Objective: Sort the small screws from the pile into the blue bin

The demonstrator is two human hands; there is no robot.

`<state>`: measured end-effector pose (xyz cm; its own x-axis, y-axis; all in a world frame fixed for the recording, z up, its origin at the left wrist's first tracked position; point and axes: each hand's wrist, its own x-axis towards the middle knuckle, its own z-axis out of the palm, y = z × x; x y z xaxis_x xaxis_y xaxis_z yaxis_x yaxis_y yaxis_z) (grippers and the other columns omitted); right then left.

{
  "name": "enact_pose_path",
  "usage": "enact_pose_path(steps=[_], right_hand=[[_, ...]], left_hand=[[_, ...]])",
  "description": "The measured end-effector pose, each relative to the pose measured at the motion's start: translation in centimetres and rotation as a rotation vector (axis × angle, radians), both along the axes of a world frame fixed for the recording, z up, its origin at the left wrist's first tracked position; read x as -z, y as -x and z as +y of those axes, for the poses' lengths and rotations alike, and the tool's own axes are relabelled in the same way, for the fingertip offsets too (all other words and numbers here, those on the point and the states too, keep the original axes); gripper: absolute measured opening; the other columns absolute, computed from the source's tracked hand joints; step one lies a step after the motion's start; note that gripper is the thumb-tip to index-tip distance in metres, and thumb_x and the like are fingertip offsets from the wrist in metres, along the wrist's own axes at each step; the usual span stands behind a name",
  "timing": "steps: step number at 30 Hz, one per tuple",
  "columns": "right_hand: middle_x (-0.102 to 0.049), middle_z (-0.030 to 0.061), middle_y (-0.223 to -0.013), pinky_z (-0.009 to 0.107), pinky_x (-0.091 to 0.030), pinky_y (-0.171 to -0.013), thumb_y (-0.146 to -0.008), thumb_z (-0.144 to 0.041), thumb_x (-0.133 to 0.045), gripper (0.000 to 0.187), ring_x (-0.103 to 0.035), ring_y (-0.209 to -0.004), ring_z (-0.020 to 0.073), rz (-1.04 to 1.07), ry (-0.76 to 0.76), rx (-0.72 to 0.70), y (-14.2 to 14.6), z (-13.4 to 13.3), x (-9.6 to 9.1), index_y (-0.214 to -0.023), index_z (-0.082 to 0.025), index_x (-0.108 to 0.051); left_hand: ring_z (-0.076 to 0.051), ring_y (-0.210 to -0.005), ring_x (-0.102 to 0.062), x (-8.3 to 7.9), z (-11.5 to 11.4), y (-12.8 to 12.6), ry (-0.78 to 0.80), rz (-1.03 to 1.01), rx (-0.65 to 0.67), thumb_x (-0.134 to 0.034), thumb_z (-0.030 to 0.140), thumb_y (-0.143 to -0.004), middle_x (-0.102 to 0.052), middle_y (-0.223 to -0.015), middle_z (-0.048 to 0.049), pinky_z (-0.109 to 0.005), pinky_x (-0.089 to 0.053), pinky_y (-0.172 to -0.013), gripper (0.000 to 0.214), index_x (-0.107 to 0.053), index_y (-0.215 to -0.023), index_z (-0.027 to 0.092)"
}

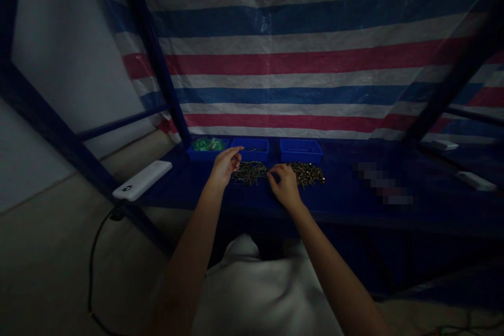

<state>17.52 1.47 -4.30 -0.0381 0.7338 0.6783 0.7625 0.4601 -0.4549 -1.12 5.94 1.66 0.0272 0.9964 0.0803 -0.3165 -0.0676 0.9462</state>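
My left hand (226,166) hovers at the left edge of a heap of long thin screws or pins (250,172), in front of the middle blue bin (259,157). Its forefinger points right and the other fingers curl in; anything inside them is hidden. Between that heap and a pile of short brassy pieces (309,174) rests my right hand (285,186). Its thumb and forefinger come together at the right end of the long pieces, and what they pinch is too small to make out. Some thin pieces lie inside the middle bin.
A blue bin with green plastic bags (208,144) stands at the left, another blue bin (301,157) at the right. On the blue table (338,205) lie a white power bank-like box (142,180) and a blurred patch. Blue frame posts and a striped sheet (268,63) enclose the back.
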Motion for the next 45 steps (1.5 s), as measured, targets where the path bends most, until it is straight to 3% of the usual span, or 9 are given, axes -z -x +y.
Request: enact_pose_path(steps=[8, 15, 20, 24, 32, 39, 45], right_hand=[[-0.056, 0.0088, -0.097, 0.037, -0.035, -0.077, -0.081, -0.028, -0.053, 0.012, -0.045, -0.095, 0.0236, -0.358, 0.15, 0.135, 1.5, 0.0, -1.0, -0.083, -0.019, -0.061], [-0.057, 0.0096, -0.097, 0.037, -0.035, -0.076, -0.083, -0.022, -0.047, 0.014, -0.045, -0.094, 0.0236, -0.428, 0.204, 0.177, 1.9, 0.3, -1.3, -0.083, -0.018, -0.06], [-0.058, 0.0097, -0.094, 0.036, -0.035, -0.076, -0.082, -0.022, -0.048, 0.013, -0.046, -0.093, 0.0233, -0.303, 0.212, 0.198, 1.8, 0.3, -1.2, -0.08, -0.018, -0.06], [-0.059, 0.0078, -0.087, 0.035, -0.037, -0.076, -0.08, -0.023, -0.05, 0.013, -0.049, -0.088, 0.022, -0.065, 0.176, 0.166, 1.6, 0.9, -0.9, -0.072, -0.019, -0.059], [-0.061, 0.0031, -0.075, 0.028, -0.043, -0.069, -0.076, -0.033, -0.055, 0.016, -0.054, -0.071, 0.0152, 0.51, 0.093, -0.18, 2.7, 0.4, -0.3, -0.071, -0.018, -0.061], [-0.062, 0.0028, -0.075, 0.027, -0.045, -0.066, -0.077, -0.036, -0.053, 0.02, -0.055, -0.068, 0.0141, 0.509, 0.122, -0.263, 3.0, -0.4, -0.6, -0.074, -0.018, -0.062], [-0.063, 0.0058, -0.09, 0.029, -0.046, -0.073, -0.076, -0.038, -0.056, 0.021, -0.058, -0.082, 0.0155, 0.536, 0.066, -0.285, 2.7, -0.4, -1.8, -0.084, -0.019, -0.064]], left_hand=[[-0.003, -0.035, -0.041, 4.1, -4.0, -1.1, -0.006, 0.116, -0.118, -0.063, 0.041, -0.065, -0.052, -0.051, 0.0037, -0.016, -0.023, -0.033, 0.036, -0.061, -0.086, 0.011], [-0.004, -0.033, -0.041, 5.2, -4.4, -1.4, -0.101, 0.214, -0.147, -0.06, 0.042, -0.069, -0.052, -0.05, 0.0038, -0.017, -0.023, -0.033, 0.034, -0.061, -0.086, 0.012], [-0.004, -0.033, -0.04, 5.0, -4.7, -1.7, -0.137, 0.273, -0.144, -0.058, 0.039, -0.071, -0.052, -0.049, 0.0034, -0.017, -0.024, -0.034, 0.031, -0.062, -0.084, 0.012], [-0.004, -0.034, -0.04, 5.0, -4.9, -1.7, -0.147, 0.317, -0.144, -0.058, 0.04, -0.071, -0.052, -0.048, 0.0035, -0.017, -0.027, -0.035, 0.03, -0.062, -0.083, 0.012], [-0.004, -0.036, -0.04, 4.4, -4.9, -2.6, -0.166, 0.313, -0.128, -0.062, 0.045, -0.068, -0.053, -0.049, 0.0027, -0.018, -0.029, -0.038, 0.041, -0.066, -0.09, 0.011], [-0.005, -0.036, -0.038, 3.6, -5.1, -3.5, -0.177, 0.296, -0.208, -0.065, 0.045, -0.065, -0.05, -0.045, 0.0039, -0.019, -0.027, -0.037, 0.036, -0.066, -0.079, 0.012], [-0.006, -0.041, -0.042, 3.9, -5.4, -4.1, -0.321, 0.469, -0.216, -0.063, 0.038, -0.067, -0.047, -0.044, 0.0045, -0.019, -0.031, -0.043, 0.024, -0.065, -0.069, 0.014]])
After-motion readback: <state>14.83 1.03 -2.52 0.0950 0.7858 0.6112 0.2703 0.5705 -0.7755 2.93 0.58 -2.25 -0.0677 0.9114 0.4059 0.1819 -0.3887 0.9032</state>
